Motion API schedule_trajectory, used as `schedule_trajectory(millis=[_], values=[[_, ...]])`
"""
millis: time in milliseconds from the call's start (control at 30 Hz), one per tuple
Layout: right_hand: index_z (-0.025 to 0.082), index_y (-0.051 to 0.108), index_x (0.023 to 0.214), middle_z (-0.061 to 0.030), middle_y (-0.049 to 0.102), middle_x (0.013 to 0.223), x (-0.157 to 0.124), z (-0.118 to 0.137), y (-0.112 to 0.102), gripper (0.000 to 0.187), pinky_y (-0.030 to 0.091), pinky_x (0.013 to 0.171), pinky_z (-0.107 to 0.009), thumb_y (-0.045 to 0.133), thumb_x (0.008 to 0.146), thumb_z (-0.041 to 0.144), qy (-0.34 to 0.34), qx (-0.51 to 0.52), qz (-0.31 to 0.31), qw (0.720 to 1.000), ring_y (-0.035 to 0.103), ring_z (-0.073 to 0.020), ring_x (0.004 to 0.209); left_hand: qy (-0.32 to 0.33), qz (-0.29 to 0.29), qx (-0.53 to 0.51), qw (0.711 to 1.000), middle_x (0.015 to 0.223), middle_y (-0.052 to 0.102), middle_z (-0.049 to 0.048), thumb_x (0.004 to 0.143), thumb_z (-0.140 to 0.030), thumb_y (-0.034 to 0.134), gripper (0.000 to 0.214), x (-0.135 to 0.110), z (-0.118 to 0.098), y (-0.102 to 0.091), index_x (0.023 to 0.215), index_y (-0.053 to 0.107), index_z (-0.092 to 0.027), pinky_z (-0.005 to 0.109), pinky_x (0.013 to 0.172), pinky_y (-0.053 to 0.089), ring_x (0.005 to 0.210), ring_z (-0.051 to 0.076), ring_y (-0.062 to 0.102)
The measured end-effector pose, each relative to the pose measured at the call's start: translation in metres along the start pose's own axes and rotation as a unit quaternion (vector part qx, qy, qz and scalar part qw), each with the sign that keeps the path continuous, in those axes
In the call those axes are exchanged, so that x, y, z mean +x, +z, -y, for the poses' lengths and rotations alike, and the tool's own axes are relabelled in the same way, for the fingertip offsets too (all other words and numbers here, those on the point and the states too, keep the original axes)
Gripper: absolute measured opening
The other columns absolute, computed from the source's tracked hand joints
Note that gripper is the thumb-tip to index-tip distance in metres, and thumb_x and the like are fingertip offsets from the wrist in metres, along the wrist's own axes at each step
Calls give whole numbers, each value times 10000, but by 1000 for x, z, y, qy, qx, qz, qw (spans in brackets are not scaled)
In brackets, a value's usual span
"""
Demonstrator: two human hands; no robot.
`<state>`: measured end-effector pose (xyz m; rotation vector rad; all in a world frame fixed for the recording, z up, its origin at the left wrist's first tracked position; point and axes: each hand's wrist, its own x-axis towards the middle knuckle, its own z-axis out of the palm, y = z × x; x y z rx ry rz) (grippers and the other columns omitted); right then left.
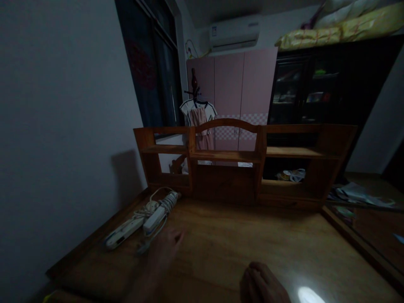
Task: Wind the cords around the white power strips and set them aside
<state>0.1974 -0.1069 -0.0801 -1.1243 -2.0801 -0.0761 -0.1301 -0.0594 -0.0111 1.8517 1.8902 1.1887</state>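
My left hand (162, 248) is over the left part of the wooden desk (221, 235), just in front of two white power strips. It is smeared by motion, and whether its fingers hold anything cannot be made out. One power strip (156, 219) has its cord wound around its far end. Beside it, the longer power strip (124, 232) lies slantwise towards the wall. A greyish end of cord or plug (143, 246) shows blurred beside my left hand. At the bottom edge, my right hand (261, 283) has its fingers curled together; their inside is hidden.
A wooden shelf unit (225, 156) stands along the desk's far edge. The white wall (78, 126) borders the left side. A raised wooden edge (360, 248) runs down the right. Light reflects from the desk at the bottom right. Pink cabinets (229, 84) stand behind.
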Motion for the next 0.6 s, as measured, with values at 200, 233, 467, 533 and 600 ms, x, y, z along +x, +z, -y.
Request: schedule_trajectory(millis=[200, 233, 467, 533, 600], values=[[197, 621, 907, -117, 600, 958, 1, 6, -11, 224, 556, 666, -266, 398, 908, 180, 10, -11, 19, 1000, 634, -178, 786, -225, 43, -252, 940, 395, 332, -34, 610, -502, 742, 527, -65, 7, 4, 365, 398, -186, 255, 481, 288, 420, 100, 318], [198, 619, 905, -112, 598, 952, 1, 7, -13, 218, 552, 655, -264, 401, 909, 186, 15, -7, 17, 1000, 632, -174, 770, -250, 25, -304, 919, 390, 345, -31, 626, -495, 732, 498, -70, 9, 2, 384, 424, -187, 252, 469, 298, 412, 100, 329], [205, 604, 836, -75, 597, 864, 7, 17, -25, 219, 524, 609, -228, 402, 919, 188, 32, -15, 20, 999, 612, -144, 690, -334, -25, -397, 855, 558, 568, 24, 714, -485, 675, 277, -77, 23, -16, 671, 625, -216, 281, 522, 470, 577, 185, 581], [214, 613, 815, -65, 596, 822, 10, 20, -25, 237, 504, 538, -213, 404, 927, 226, 41, -14, -8, 999, 592, -131, 611, -354, -22, -402, 844, 831, 650, 54, 802, -434, 631, 240, -76, 23, -19, 881, 650, -207, 316, 660, 524, 769, 198, 624], [223, 620, 786, -54, 589, 774, 14, 25, -26, 259, 484, 485, -207, 412, 932, 273, 52, -13, -41, 998, 572, -124, 555, -352, -5, -399, 847, 1100, 602, 75, 890, -368, 552, 265, -75, 20, -21, 1094, 589, -203, 360, 788, 523, 940, 193, 598]])
